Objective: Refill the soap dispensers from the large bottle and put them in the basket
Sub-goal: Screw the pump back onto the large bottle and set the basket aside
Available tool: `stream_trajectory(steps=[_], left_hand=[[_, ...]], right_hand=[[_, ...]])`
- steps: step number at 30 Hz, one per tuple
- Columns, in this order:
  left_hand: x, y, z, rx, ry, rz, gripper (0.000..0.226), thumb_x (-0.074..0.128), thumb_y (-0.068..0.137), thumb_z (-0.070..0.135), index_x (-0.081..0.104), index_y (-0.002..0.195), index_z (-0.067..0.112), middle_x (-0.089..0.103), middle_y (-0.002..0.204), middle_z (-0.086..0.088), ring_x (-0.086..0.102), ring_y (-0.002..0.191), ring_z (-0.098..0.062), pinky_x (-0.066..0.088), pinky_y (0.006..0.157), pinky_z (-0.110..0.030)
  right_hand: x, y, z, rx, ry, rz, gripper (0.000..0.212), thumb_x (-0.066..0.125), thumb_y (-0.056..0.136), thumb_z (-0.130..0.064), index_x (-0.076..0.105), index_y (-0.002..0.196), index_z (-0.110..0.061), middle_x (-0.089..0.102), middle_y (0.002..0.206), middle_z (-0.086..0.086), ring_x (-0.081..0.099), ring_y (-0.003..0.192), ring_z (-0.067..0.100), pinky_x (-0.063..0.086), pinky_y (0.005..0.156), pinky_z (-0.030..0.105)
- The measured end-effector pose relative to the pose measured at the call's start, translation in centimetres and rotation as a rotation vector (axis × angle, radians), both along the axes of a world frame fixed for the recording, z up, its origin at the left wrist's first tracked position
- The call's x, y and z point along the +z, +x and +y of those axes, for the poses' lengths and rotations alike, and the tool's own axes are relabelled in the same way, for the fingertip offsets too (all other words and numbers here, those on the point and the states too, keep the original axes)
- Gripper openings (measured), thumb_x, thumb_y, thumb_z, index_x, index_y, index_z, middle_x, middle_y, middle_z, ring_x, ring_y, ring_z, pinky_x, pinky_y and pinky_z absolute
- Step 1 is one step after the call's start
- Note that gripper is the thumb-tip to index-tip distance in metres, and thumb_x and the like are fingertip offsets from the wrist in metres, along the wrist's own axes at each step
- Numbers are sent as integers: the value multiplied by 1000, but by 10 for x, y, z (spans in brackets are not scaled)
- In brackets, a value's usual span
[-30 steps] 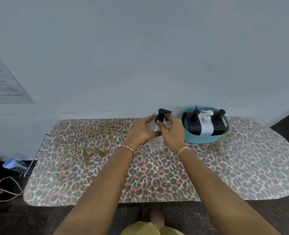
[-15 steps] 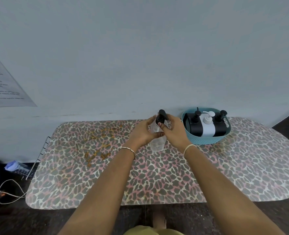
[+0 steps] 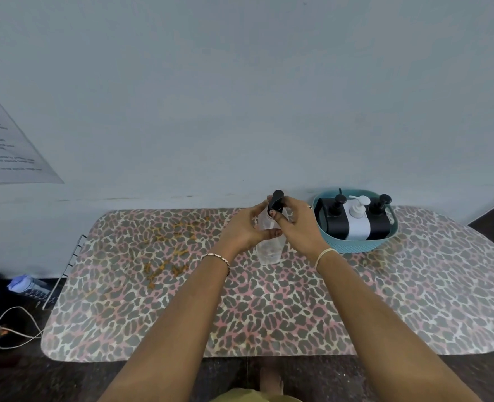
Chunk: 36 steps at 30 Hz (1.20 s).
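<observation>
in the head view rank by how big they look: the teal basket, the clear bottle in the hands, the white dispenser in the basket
1. teal basket
2. clear bottle, though hands hide part of it
3. white dispenser, partly hidden in the basket, so 2 versus 3 is unsure

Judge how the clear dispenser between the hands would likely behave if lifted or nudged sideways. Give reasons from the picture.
The clear dispenser looks tall and narrow with a black pump on top, so a sideways nudge would probably tip it. Its smooth plastic may be slippery. How full it is cannot be told, so neither can its weight. The left hand holds its body, which should steady it.
</observation>
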<state>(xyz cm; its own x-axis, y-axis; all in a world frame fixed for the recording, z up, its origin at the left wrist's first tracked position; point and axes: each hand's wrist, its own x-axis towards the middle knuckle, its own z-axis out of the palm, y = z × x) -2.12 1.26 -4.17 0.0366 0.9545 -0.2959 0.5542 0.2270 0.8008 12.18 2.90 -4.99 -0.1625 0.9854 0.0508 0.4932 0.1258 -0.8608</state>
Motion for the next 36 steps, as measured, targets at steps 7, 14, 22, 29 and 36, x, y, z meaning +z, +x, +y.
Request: stream_trajectory(steps=[7, 14, 22, 29, 36], left_hand=[[0, -2, 4, 23, 10, -30, 84, 81, 74, 39, 38, 147, 31, 58, 136, -7, 64, 106, -32, 52, 88, -41], [-2, -8, 9, -15, 6, -54, 84, 81, 75, 37, 38, 147, 27, 44, 148, 4, 39, 138, -12, 36, 100, -22], [-1, -10, 18, -52, -17, -17, 89, 84, 67, 44, 42, 145, 32, 49, 145, 1, 53, 125, -13, 45, 104, -39], [-3, -5, 15, -11, 57, 21, 84, 80, 63, 44, 46, 140, 35, 58, 133, 12, 67, 92, -5, 52, 79, -25], [-3, -1, 18, 13, 59, 102, 93, 78, 72, 39, 30, 149, 22, 45, 147, 2, 48, 131, -17, 42, 100, -31]], right_hand=[[14, -7, -1, -93, 124, -177, 20, 67, 86, -30, 63, 104, -23, 58, 93, -13, 54, 94, 14, 45, 88, 37], [9, -5, 8, 11, 49, -178, 22, 61, 92, -26, 62, 113, -21, 59, 103, -2, 51, 106, 20, 43, 93, 40], [10, -1, 9, 6, 104, -295, 25, 59, 93, -28, 61, 116, -18, 62, 107, 2, 50, 107, 22, 43, 93, 38], [11, -5, 11, -4, 210, -501, 24, 54, 95, -35, 59, 111, -17, 60, 100, 1, 53, 101, 22, 38, 88, 33], [10, -10, 14, -50, 231, -542, 27, 50, 96, -37, 59, 112, -17, 60, 101, 2, 54, 99, 23, 41, 84, 34]])
